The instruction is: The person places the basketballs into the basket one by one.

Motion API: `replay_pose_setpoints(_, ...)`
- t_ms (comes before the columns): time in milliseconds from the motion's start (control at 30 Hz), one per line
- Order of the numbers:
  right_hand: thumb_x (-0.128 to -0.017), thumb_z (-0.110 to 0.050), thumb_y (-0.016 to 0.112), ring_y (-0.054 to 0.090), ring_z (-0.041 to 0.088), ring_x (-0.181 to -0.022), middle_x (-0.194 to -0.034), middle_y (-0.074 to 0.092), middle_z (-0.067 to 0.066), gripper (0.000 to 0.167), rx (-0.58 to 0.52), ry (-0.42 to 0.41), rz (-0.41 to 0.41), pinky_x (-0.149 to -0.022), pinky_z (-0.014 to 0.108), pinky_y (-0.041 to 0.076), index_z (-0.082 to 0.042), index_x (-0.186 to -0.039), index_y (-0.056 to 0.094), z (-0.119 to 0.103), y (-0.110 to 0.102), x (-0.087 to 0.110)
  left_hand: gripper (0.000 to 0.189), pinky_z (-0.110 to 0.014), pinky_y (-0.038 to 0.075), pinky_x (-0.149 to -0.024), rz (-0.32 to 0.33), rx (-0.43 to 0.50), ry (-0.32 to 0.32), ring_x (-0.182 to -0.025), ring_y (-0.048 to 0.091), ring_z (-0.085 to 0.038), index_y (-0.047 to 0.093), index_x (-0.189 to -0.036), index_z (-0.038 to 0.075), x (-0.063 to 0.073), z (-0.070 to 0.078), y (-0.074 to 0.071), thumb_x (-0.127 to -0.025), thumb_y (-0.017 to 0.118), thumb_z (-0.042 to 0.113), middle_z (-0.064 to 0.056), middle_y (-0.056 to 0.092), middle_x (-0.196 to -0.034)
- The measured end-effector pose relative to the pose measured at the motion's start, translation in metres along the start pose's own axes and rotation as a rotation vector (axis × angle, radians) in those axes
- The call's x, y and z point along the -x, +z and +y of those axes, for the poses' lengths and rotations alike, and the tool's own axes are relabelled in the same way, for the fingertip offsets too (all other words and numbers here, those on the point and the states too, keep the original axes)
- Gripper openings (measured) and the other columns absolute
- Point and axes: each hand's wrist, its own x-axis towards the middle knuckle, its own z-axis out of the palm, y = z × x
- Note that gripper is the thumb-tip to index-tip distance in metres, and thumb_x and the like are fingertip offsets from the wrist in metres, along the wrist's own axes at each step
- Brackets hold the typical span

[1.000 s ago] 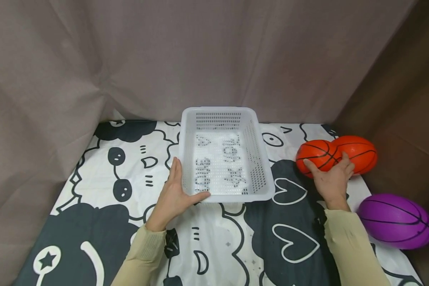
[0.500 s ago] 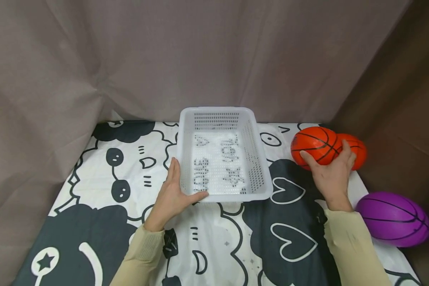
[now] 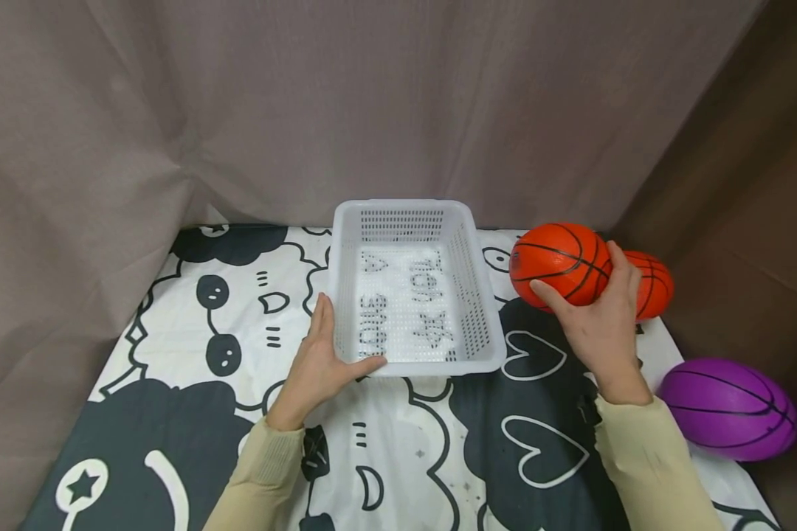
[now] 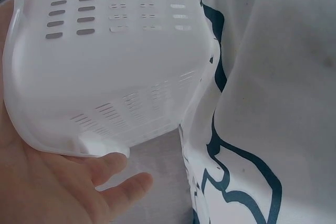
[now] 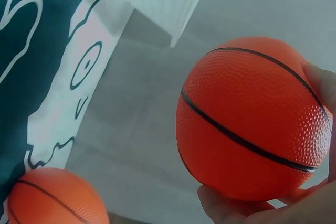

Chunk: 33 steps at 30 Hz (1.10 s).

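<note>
My right hand point(image 3: 601, 324) grips an orange toy basketball point(image 3: 554, 258) with black lines, thumb on its near left side and fingers on its right. The right wrist view shows this ball point(image 5: 241, 114) large, raised over the cloth. Just behind the hand sits a second orange basketball point(image 3: 657, 286), partly hidden. A white perforated plastic basket point(image 3: 438, 367) stands in the middle of the head view, nothing inside it. At its near left corner is my left hand point(image 3: 314, 376), straight fingers along the left side and thumb at the front rim. The left wrist view shows those fingertips point(image 4: 134, 186) beside the basket's wall.
A purple basketball point(image 3: 727, 409) rests at the right edge of the table, nearer to me. The table bears a black and white cartoon cloth point(image 3: 398, 457). Brown-grey curtain fabric point(image 3: 398, 96) rises behind and along both sides.
My right hand has lifted the nearer orange basketball and moved it left toward the basket, away from the second ball. The left hand and basket have stayed in place.
</note>
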Motion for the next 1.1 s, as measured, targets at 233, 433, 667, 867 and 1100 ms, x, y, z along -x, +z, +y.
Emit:
replay_pose_setpoints(233,-0.074,-0.047,0.082,0.036,0.031,-0.128,-0.143,0.032,0.013,0.103,-0.006,-0.051,-0.015,-0.100,0.058,0.038,-0.023,-0.154,0.021,-0.009,0.005,0.004,0.140,-0.046,0.032,-0.110,-0.005,0.001,-0.002,-0.133,0.038,-0.032,-0.006,-0.155,0.007,0.000,0.001,0.000,-0.062,0.072,0.077,-0.006,-0.013,-0.161)
replay_pose_setpoints(433,-0.074,-0.047,0.082,0.038,0.030,-0.124,-0.141,0.033,0.012,0.101,-0.015,-0.082,-0.040,-0.098,0.057,0.041,-0.024,-0.152,0.024,-0.015,0.009,0.008,0.141,-0.046,0.032,-0.109,-0.007,-0.001,-0.004,-0.132,0.040,-0.031,-0.007,-0.155,0.008,0.000,0.001,0.000,-0.061,0.071,0.079,-0.005,-0.014,-0.161)
replay_pose_setpoints(667,-0.074,-0.042,0.083,0.038,0.030,-0.122,-0.140,0.035,0.014,0.100,-0.012,-0.134,-0.064,-0.096,0.056,0.043,-0.022,-0.153,0.025,-0.020,0.013,0.013,0.141,-0.047,0.034,-0.108,-0.001,-0.001,0.000,-0.126,0.044,-0.034,-0.008,-0.155,0.008,0.000,0.002,0.000,-0.061,0.070,0.080,-0.006,-0.013,-0.161)
replay_pose_setpoints(867,-0.074,-0.038,0.085,0.038,0.031,-0.122,-0.141,0.034,0.015,0.102,-0.012,-0.182,-0.093,-0.095,0.057,0.044,-0.021,-0.153,0.024,-0.023,0.014,0.016,0.141,-0.047,0.033,-0.108,0.005,0.003,0.002,-0.129,0.042,-0.034,-0.008,-0.154,0.008,-0.001,0.004,0.001,-0.062,0.071,0.079,-0.006,-0.013,-0.161)
replay_pose_setpoints(1100,-0.075,-0.037,0.084,0.039,0.030,-0.122,-0.140,0.035,0.014,0.100,-0.034,-0.211,-0.101,-0.094,0.056,0.045,-0.022,-0.153,0.025,-0.025,0.019,0.023,0.140,-0.048,0.034,-0.107,-0.003,-0.003,-0.008,-0.129,0.042,-0.036,-0.008,-0.154,0.007,0.001,0.004,-0.001,-0.063,0.074,0.074,-0.006,-0.013,-0.161)
